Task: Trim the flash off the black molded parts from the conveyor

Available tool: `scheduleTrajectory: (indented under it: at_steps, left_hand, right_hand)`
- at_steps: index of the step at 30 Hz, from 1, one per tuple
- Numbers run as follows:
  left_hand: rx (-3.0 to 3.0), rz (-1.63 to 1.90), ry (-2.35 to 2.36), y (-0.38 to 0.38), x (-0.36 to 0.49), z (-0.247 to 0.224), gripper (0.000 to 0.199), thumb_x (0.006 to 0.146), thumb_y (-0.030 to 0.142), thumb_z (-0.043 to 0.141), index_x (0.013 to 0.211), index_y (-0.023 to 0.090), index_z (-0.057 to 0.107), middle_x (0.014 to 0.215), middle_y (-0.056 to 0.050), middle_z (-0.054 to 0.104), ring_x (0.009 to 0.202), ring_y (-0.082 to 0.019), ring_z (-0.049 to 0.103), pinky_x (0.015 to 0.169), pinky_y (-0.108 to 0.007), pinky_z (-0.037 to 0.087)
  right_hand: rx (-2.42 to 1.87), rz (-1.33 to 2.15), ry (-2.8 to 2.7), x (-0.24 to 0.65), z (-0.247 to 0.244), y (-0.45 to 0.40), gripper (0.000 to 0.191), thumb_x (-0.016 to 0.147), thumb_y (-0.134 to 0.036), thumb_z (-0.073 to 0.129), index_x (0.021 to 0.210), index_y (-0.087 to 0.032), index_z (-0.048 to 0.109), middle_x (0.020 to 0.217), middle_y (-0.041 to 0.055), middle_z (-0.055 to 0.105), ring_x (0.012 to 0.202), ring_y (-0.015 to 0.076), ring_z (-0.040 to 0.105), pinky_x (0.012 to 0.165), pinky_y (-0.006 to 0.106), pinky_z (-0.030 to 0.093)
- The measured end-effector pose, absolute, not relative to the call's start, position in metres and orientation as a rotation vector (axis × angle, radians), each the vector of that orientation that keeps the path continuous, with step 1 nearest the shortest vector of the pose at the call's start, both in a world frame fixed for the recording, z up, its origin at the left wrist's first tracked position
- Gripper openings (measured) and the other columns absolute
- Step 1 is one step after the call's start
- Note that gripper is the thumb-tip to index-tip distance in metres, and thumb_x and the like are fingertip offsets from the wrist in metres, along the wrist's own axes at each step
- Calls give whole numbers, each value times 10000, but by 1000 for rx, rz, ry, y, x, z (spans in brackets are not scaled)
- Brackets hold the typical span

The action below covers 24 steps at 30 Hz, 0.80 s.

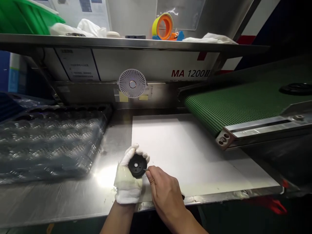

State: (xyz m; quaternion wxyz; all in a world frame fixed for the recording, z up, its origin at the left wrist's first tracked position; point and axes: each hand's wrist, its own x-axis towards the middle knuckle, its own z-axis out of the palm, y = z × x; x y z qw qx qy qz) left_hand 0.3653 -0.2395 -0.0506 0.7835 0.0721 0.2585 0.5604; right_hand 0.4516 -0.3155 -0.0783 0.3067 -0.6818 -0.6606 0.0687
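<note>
My left hand (129,182), in a white glove, is closed around the edge of a black round plastic part (136,168). The part's face is turned up toward me, with a hole in its middle and smaller holes around it. My bare right hand (165,191) pinches a thin tool with a narrow metal tip (145,169). That tip meets the right side of the round part. Most of the tool is hidden in my fist; a dark end (183,196) shows behind my palm.
Clear plastic trays (48,143) with round pockets are stacked at left. A green conveyor belt (234,104), carrying another black round part (296,88), juts in from the right. A white sheet (195,156) covers the metal bench. A small fan (132,83) and a shelf (136,43) are behind.
</note>
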Motion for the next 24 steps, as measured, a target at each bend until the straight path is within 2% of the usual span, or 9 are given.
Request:
scheduleTrajectory:
  at_steps: [5, 9, 12, 14, 16, 19, 24]
  left_hand:
    - [113, 1325, 599, -241, 371, -56, 178, 751, 169, 666, 925, 167, 627, 721, 2, 561, 689, -115, 561, 688, -275, 513]
    - [101, 1371, 593, -242, 369, -60, 183, 763, 162, 649, 944, 180, 637, 754, -1, 585, 731, -114, 584, 790, -302, 516]
    - [193, 1213, 589, -241, 362, -59, 280, 779, 200, 603, 1054, 152, 626, 958, -94, 633, 933, -231, 609, 867, -422, 500]
    - [244, 1106, 570, -239, 358, -58, 351, 772, 211, 573, 1109, 118, 608, 1005, -144, 628, 971, -291, 601, 862, -477, 491]
    - [261, 1107, 555, -238, 357, -57, 331, 753, 198, 572, 1067, 102, 616, 879, -119, 628, 853, -249, 618, 808, -432, 511]
    - [225, 1202, 589, -237, 363, -58, 200, 750, 174, 604, 942, 123, 627, 722, -40, 580, 703, -156, 583, 704, -325, 520]
    - [136, 1348, 638, -237, 376, -60, 157, 757, 154, 646, 911, 165, 621, 692, 12, 560, 656, -108, 561, 681, -277, 521]
  right_hand:
    - [-1808, 180, -1749, 443, -83, -317, 320, 1016, -306, 229, 809, -229, 461, 724, -12, 542, 608, 160, 493, 555, 288, 251]
    - [-1787, 201, -1752, 442, -84, -318, 328, 1013, -307, 231, 785, -225, 451, 714, -8, 543, 598, 158, 488, 554, 280, 250]
    - [-1765, 266, -1750, 447, -84, -318, 315, 1014, -305, 236, 796, -227, 449, 733, -11, 549, 621, 159, 499, 568, 272, 270]
    - [-1766, 301, -1732, 451, -84, -318, 306, 1018, -311, 239, 812, -232, 451, 744, -17, 549, 636, 161, 503, 582, 270, 282]
    - [-1794, 307, -1694, 454, -85, -318, 301, 1020, -324, 246, 817, -235, 449, 743, -22, 543, 634, 161, 499, 583, 271, 282]
    - [-1824, 297, -1676, 453, -85, -317, 296, 1018, -318, 250, 814, -235, 446, 739, -23, 541, 625, 161, 492, 576, 275, 272]
    - [-1818, 265, -1688, 442, -85, -317, 303, 1011, -293, 243, 796, -230, 449, 725, -13, 542, 615, 164, 496, 562, 282, 257]
